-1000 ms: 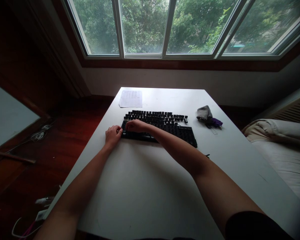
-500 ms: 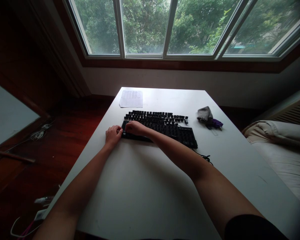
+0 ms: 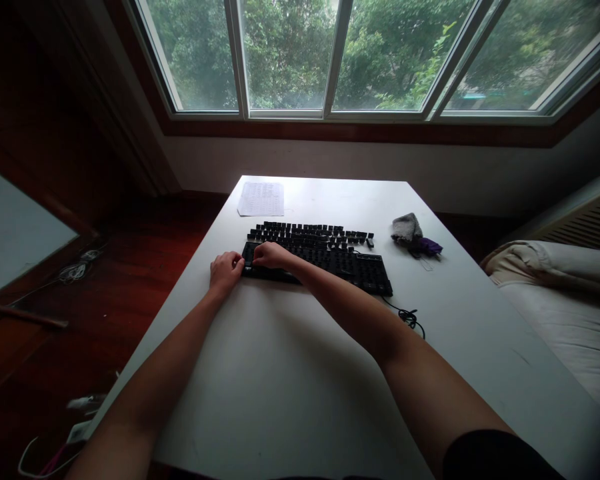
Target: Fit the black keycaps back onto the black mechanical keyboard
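Observation:
A black keyboard (image 3: pixel 367 272) lies across the white table, its left end between my hands. My left hand (image 3: pixel 226 272) grips the keyboard's left edge, with fingers curled and the thumb against the side. Over the left part of the keys is my right hand (image 3: pixel 271 256), its fingers bent down and pinched together. Whatever is between those fingertips is too small and hidden to make out. Just behind the keyboard, loose black keycaps (image 3: pixel 290 230) are laid out in rows.
A printed sheet of paper (image 3: pixel 261 199) lies at the table's far left corner. To the right are a grey cloth (image 3: pixel 407 228) and a purple cloth (image 3: pixel 430 247). The keyboard's coiled black cable (image 3: pixel 411 319) rests near my right forearm. A window (image 3: pixel 290 60) is beyond the table (image 3: pixel 280 387).
The whole view has shifted slightly. My right hand's fingers have moved very little over the keys, and my left hand stays at the keyboard's edge.

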`<state>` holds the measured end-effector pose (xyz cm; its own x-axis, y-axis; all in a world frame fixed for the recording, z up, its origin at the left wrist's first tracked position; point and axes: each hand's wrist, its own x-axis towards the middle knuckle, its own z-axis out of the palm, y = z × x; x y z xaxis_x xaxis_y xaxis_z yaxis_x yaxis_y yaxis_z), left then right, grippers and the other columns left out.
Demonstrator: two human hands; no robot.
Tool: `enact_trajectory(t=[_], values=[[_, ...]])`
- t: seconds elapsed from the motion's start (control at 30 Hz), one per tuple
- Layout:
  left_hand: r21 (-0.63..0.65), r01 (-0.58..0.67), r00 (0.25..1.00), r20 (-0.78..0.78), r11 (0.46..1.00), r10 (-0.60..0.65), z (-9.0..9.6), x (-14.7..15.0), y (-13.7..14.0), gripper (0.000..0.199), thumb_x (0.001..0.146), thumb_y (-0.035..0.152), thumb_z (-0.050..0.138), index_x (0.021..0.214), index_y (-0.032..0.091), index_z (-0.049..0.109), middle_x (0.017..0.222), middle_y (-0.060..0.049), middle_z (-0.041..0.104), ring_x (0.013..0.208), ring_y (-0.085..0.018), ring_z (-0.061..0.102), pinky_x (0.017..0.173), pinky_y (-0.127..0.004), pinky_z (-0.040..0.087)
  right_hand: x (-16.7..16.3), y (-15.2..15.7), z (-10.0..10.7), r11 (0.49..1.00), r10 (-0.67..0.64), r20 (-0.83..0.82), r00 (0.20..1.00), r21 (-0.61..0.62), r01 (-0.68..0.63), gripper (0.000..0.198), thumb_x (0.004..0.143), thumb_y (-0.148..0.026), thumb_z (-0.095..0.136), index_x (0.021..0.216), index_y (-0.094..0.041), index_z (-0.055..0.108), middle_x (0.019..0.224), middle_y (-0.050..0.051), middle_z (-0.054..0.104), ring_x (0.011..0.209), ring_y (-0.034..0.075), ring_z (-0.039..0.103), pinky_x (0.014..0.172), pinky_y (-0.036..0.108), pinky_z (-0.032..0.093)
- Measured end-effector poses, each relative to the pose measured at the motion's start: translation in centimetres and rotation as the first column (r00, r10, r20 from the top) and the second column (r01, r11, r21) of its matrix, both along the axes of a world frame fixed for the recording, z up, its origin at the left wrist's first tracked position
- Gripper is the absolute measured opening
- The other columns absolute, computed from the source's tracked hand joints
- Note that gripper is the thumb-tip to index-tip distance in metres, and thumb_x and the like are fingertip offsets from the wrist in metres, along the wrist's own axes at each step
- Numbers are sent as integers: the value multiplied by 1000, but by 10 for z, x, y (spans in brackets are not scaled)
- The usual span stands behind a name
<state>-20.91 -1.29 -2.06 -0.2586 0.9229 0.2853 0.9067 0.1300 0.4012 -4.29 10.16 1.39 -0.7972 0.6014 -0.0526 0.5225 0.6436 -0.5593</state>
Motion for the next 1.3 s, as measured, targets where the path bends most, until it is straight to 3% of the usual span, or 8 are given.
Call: enact_trajectory(t=[0.13,0.5,0.83,0.97,1.07,1.17,1.3], values=[[0,-1,1000,13,1000,1,1,1,0,21,95,38,48,93,24,63,99,-6,68,96,-26,59,85,-40,42,-4,6,0,998,-19,34,999,-62,21,15,83,-26,70,91,-17,78,78,0,72,71,12,62,58,20,38],[7,5,1000,18,1000,-6,2,1,-1,19,95,38,50,91,24,63,98,-6,69,95,-27,58,85,-40,41,-5,3,-2,999,-16,46,999,-41,18,15,81,-29,71,91,-18,73,81,0,71,73,13,61,56,20,36],[-4,-4,1000,3,1000,4,-4,0,1,19,95,37,50,93,25,63,100,-6,69,98,-27,58,85,-40,41,-4,-1,-2,994,-51,111,993,100,40,17,80,-37,71,90,-24,71,91,-1,72,83,15,62,60,22,33],[-3,8,1000,11,1000,-8,-3,0,-1,19,95,37,49,93,25,63,99,-6,68,97,-27,58,84,-40,41,-2,-2,1,996,-65,117,991,63,58,14,78,-34,71,89,-25,72,92,-2,73,83,16,64,61,22,35],[7,13,1000,5,1000,-13,1,1,-4,20,95,36,48,93,24,64,100,-7,67,97,-27,58,86,-41,42,-4,-1,1,987,-148,76,986,73,142,16,81,-33,68,94,-23,72,93,1,74,84,17,65,62,23,38],[50,38,999,-34,998,-37,4,3,-7,17,94,32,51,97,23,64,106,-8,66,102,-28,57,91,-42,42,-3,5,2,954,-261,10,965,158,256,15,88,-30,62,98,-25,71,98,2,74,90,19,66,68,25,41],[91,201,978,-67,975,-195,8,7,-8,16,92,29,54,102,24,66,111,-7,65,108,-27,56,99,-42,41,-1,20,6,895,-361,-12,932,274,351,22,95,-28,52,106,-26,71,106,6,73,95,22,65,77,29,44]])
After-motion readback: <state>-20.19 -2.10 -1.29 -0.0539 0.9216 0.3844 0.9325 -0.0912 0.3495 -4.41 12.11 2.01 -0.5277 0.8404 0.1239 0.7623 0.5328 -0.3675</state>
